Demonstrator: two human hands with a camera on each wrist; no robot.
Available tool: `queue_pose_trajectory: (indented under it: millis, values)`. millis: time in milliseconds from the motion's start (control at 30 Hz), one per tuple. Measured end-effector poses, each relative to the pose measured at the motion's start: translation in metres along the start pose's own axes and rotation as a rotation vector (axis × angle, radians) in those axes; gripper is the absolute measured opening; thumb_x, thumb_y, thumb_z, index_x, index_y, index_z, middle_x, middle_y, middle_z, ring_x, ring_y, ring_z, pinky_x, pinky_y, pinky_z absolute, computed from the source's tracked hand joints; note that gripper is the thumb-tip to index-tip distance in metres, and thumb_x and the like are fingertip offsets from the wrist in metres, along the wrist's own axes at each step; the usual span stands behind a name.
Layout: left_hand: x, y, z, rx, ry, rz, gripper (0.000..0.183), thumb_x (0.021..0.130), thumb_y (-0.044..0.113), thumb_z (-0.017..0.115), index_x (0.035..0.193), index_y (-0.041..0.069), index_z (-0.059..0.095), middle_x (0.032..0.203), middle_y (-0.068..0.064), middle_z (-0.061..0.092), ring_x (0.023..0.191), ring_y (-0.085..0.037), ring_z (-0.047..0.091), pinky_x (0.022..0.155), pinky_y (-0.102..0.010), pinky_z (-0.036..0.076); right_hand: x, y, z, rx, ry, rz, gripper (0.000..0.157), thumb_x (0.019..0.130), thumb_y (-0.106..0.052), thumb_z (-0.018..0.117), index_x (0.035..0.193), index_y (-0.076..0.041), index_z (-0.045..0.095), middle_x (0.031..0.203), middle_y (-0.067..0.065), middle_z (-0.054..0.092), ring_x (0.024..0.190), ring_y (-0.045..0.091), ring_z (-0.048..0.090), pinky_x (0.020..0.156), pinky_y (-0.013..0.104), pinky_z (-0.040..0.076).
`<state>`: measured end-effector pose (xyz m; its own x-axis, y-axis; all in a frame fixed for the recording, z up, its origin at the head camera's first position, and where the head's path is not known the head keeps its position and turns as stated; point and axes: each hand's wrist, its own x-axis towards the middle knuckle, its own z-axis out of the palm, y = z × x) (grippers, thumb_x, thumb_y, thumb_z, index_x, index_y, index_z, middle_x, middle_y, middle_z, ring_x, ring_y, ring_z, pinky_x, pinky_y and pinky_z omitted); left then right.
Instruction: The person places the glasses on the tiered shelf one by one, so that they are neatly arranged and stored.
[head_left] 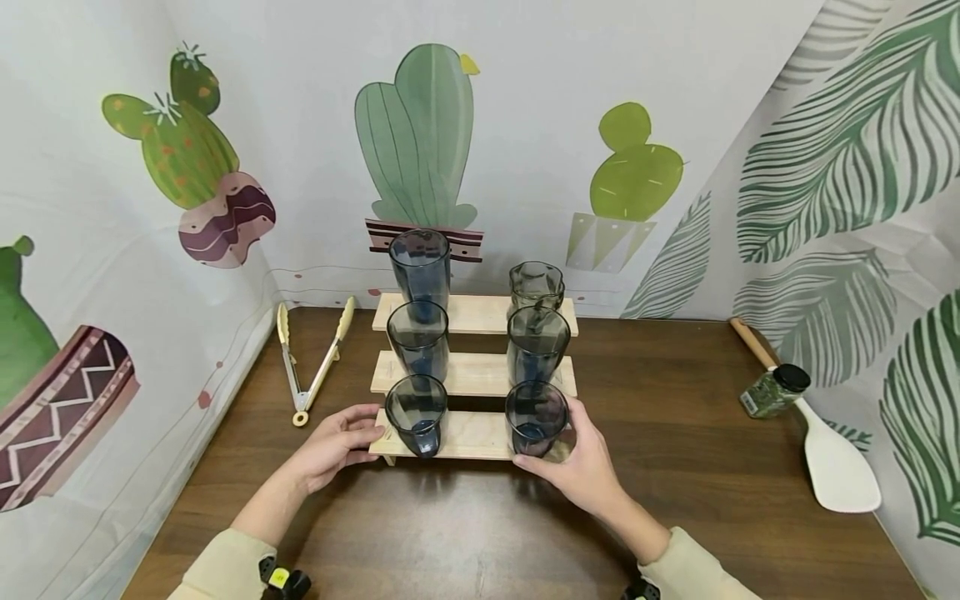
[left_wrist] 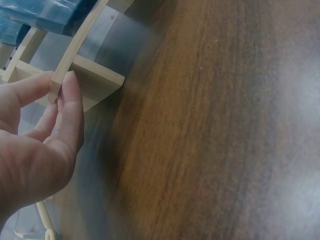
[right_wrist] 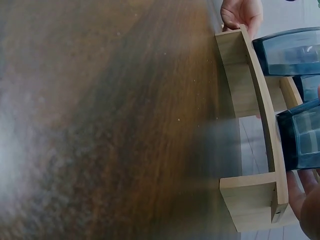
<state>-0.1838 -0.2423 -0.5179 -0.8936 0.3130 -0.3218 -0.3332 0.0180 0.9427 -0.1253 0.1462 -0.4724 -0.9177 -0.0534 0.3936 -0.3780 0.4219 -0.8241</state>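
Observation:
A three-step wooden rack [head_left: 480, 433] carries smoky drinking glasses, two on each step. My left hand [head_left: 339, 446] pinches the left end of the lowest step, its thumb on one face and fingers on the other, as the left wrist view shows. Curled around the base of the front right glass [head_left: 536, 417] is my right hand [head_left: 588, 467], thumb at the front and fingers on the far right side. That glass stands upright on the lowest step. The front left glass [head_left: 417, 414] stands untouched near my left hand.
Cream-handled tongs [head_left: 307, 375] lie spread open left of the rack. To the right, a green spice jar [head_left: 776, 390] lies by a white spatula [head_left: 840, 467] with a wooden handle. A cactus-print cloth [head_left: 300, 167] hangs behind the brown table [head_left: 660, 400].

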Motion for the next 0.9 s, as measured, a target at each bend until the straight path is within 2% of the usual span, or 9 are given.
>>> queue_pose_trajectory:
  millis: [200,300,433,533,600,733,833,900]
  values:
    - [0.001,0.000,0.000,-0.005,0.016,-0.009,0.062,0.102,0.009,0.066,0.151,-0.009,0.033,0.120,-0.012,0.063,0.095,-0.018,0.068,0.079,-0.033,0.060,0.000,0.003,0.003,0.015,-0.020,0.023,0.095,0.062,-0.010,0.101,0.144,-0.011,0.052,0.131,0.006,0.066,0.113,0.018,0.063,0.092,0.040,0.054]
    - [0.001,-0.001,-0.001,-0.009,0.023,-0.012,0.062,0.102,0.009,0.066,0.151,-0.009,0.033,0.120,-0.012,0.063,0.095,-0.018,0.068,0.079,-0.033,0.060,0.000,0.016,0.006,0.013,-0.038,0.034,0.097,0.063,-0.014,0.102,0.146,-0.015,0.051,0.132,0.003,0.066,0.112,0.019,0.063,0.090,0.043,0.055]
    - [0.000,-0.001,-0.001,-0.015,0.028,-0.013,0.062,0.101,0.008,0.066,0.151,-0.009,0.033,0.119,-0.011,0.064,0.095,-0.018,0.068,0.079,-0.033,0.060,0.001,0.023,0.006,0.007,-0.065,0.038,0.100,0.064,-0.015,0.102,0.148,-0.016,0.049,0.133,0.003,0.065,0.112,0.020,0.063,0.088,0.044,0.055]
    - [0.001,-0.001,-0.001,-0.012,0.027,-0.012,0.062,0.101,0.008,0.066,0.151,-0.009,0.033,0.119,-0.011,0.064,0.095,-0.018,0.068,0.079,-0.034,0.060,0.001,0.026,0.002,0.050,-0.084,0.034,0.102,0.064,-0.012,0.101,0.150,-0.014,0.047,0.133,0.005,0.064,0.112,0.018,0.063,0.089,0.041,0.057]
    - [0.002,-0.001,-0.001,0.003,0.032,-0.011,0.062,0.101,0.009,0.066,0.150,-0.010,0.034,0.120,-0.013,0.064,0.096,-0.019,0.068,0.079,-0.034,0.060,0.001,0.036,0.000,0.112,-0.103,0.019,0.104,0.064,-0.009,0.101,0.152,-0.015,0.045,0.134,0.005,0.062,0.114,0.017,0.063,0.090,0.039,0.058]
    - [0.003,0.002,0.000,0.047,0.073,0.003,0.061,0.099,0.011,0.069,0.149,-0.007,0.040,0.129,-0.018,0.061,0.102,-0.020,0.067,0.085,-0.037,0.059,0.002,0.045,-0.012,0.227,-0.136,-0.065,0.104,0.065,0.000,0.097,0.152,-0.011,0.043,0.135,0.009,0.058,0.118,0.017,0.060,0.090,0.037,0.058]
    - [0.004,0.008,-0.001,0.082,0.089,0.032,0.060,0.098,0.012,0.069,0.149,-0.006,0.042,0.140,-0.024,0.055,0.111,-0.018,0.065,0.093,-0.036,0.056,0.005,0.052,-0.023,0.297,-0.143,-0.188,0.098,0.068,0.008,0.090,0.152,-0.001,0.040,0.135,0.019,0.056,0.119,0.021,0.059,0.091,0.040,0.059]
    - [0.004,0.014,-0.004,0.100,0.089,0.065,0.059,0.099,0.011,0.068,0.149,-0.008,0.042,0.145,-0.027,0.051,0.114,-0.017,0.064,0.098,-0.037,0.055,0.010,0.055,-0.032,0.330,-0.134,-0.283,0.087,0.074,0.008,0.082,0.150,0.007,0.039,0.133,0.027,0.055,0.118,0.026,0.060,0.091,0.041,0.059]
